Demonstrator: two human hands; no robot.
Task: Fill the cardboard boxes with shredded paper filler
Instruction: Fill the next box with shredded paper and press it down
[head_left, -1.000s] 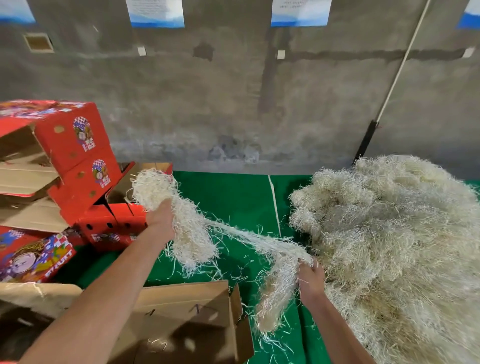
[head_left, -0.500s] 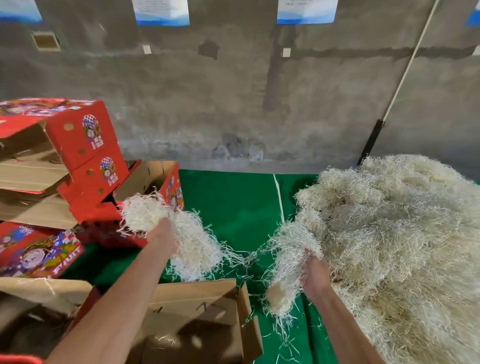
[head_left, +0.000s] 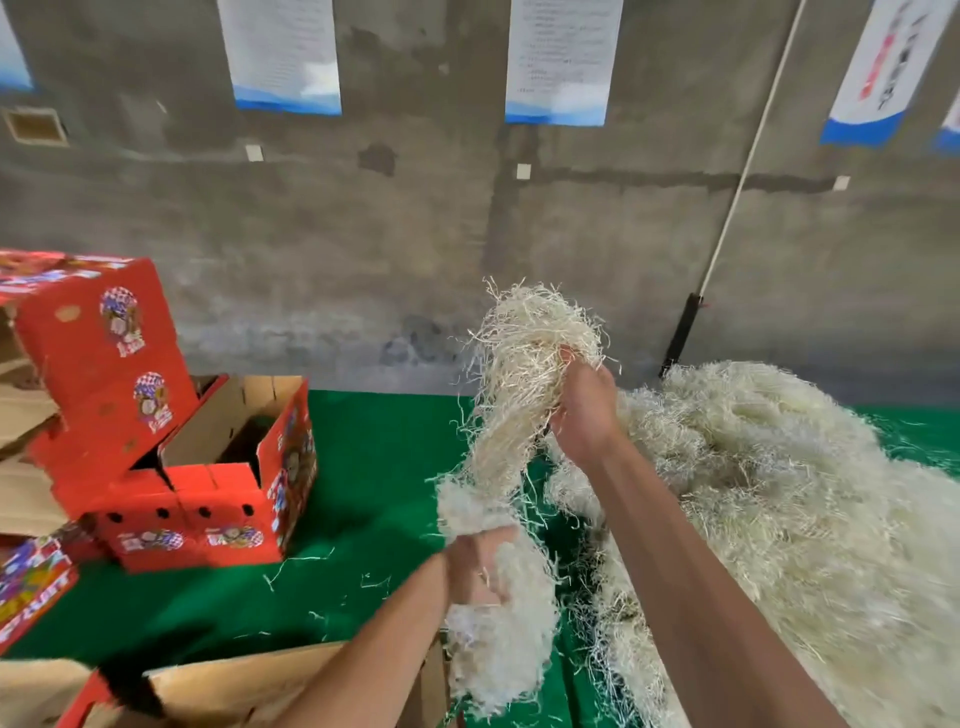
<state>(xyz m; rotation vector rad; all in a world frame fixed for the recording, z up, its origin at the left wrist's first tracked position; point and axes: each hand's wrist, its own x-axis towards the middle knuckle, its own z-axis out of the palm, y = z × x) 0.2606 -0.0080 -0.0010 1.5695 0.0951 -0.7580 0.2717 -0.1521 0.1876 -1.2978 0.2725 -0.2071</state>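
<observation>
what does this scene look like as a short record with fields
left hand: low, grips the lower end of a paper bunch
right hand: raised, grips the upper end
paper bunch: stretched between both hands
paper pile: at right on the green cloth
open red box: at left, no filler visible inside
near box: bottom edge, flaps open

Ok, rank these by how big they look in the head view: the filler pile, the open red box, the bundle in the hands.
1. Shredded paper pile, clearly largest.
2. Open red box and held bundle: similar; the bundle is nearer the camera, so unranked.
</observation>
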